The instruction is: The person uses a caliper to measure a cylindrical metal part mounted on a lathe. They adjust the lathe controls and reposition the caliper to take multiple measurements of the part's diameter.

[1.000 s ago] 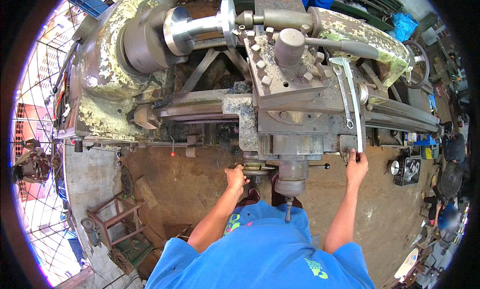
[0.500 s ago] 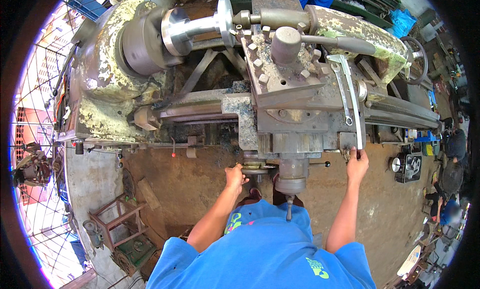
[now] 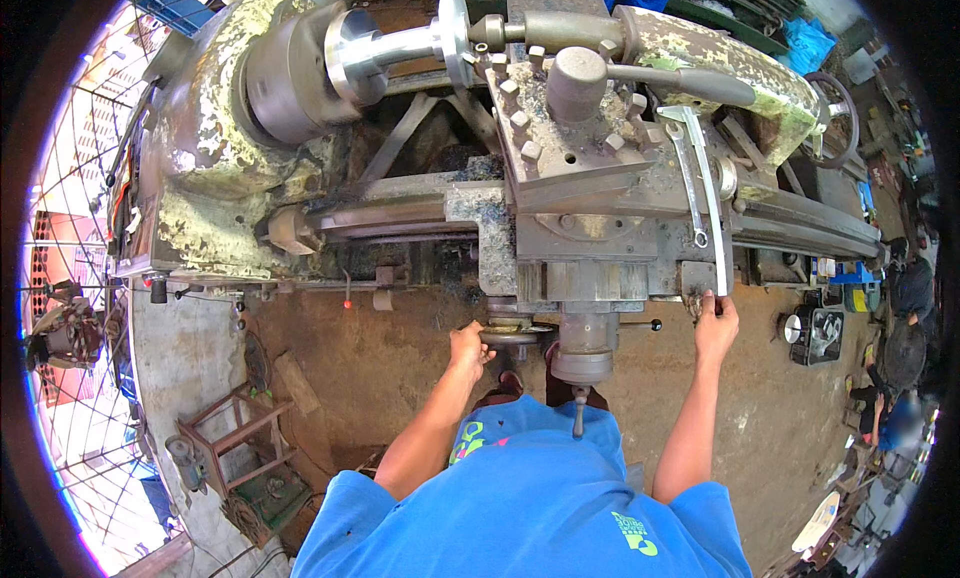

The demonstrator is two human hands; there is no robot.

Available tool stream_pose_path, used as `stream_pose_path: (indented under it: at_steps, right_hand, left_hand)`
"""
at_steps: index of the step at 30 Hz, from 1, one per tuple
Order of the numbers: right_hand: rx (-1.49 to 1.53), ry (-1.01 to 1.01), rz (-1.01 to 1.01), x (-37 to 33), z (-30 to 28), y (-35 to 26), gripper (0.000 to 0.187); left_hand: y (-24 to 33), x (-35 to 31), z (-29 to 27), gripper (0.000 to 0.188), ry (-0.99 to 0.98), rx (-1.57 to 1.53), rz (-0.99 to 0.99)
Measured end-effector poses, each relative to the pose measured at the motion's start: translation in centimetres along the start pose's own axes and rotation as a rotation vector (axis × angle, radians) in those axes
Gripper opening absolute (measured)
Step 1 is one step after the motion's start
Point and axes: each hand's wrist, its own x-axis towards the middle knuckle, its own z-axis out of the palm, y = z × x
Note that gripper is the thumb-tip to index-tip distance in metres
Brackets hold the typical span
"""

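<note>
My left hand (image 3: 467,349) is closed on the rim of a metal handwheel (image 3: 518,335) at the front of a lathe. My right hand (image 3: 716,330) pinches the near end of a long vernier caliper (image 3: 708,193), at the carriage edge. The caliper lies on the lathe carriage beside a combination wrench (image 3: 688,188). A shiny flanged metal shaft (image 3: 405,48) sits between the chuck (image 3: 292,78) and the tailstock centre (image 3: 488,32). Left of the caliper stands the square tool post (image 3: 575,128) with its bolts and round-topped clamp, dusted with chips.
A cross-slide crank handle (image 3: 579,418) points toward my body. The tailstock handwheel (image 3: 835,123) is at far right. A wooden-framed stand (image 3: 235,433) stands lower left, and a black crate (image 3: 825,335) is on the floor at right. People are at the right edge and beyond the lathe.
The chuck's edge, smeared by motion earlier, looks sharper now. The view has shifted slightly. Both hands keep their places on the handwheel and at the caliper's end.
</note>
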Motion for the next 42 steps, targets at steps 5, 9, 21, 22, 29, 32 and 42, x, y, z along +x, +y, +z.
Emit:
stream_pose_path:
  at_steps: [5,9,21,22,29,32,42]
  right_hand:
    - [-0.015,-0.013,-0.003,0.1,-0.1,0.1,0.031]
    - [-0.004,-0.006,0.006,0.2,0.1,0.4,0.031]
    - [0.033,-0.014,0.009,0.0,0.0,0.0,0.03]
    - [0.029,-0.007,-0.002,0.0,-0.1,-0.1,0.03]
    - [0.034,-0.019,0.0,-0.1,-0.2,-0.4,0.03]
    - [0.018,-0.025,0.007,0.0,-0.2,-0.3,0.03]
    - [0.046,-0.04,0.005,-0.2,-0.4,-0.6,0.028]
  left_hand:
    - [0.0,-0.1,0.2,0.017,-0.002,-0.013,-0.01]
    - [0.0,-0.5,0.4,0.017,0.059,-0.034,0.009]
    - [0.0,0.3,-0.2,0.019,-0.007,-0.006,-0.009]
    - [-0.1,0.3,-0.1,0.02,-0.01,0.02,-0.019]
    - [0.0,0.1,0.0,0.02,-0.013,-0.014,-0.004]
    - [0.0,0.0,0.0,0.019,-0.031,-0.037,-0.006]
    - [0.1,0.0,0.1,0.02,0.006,-0.046,-0.018]
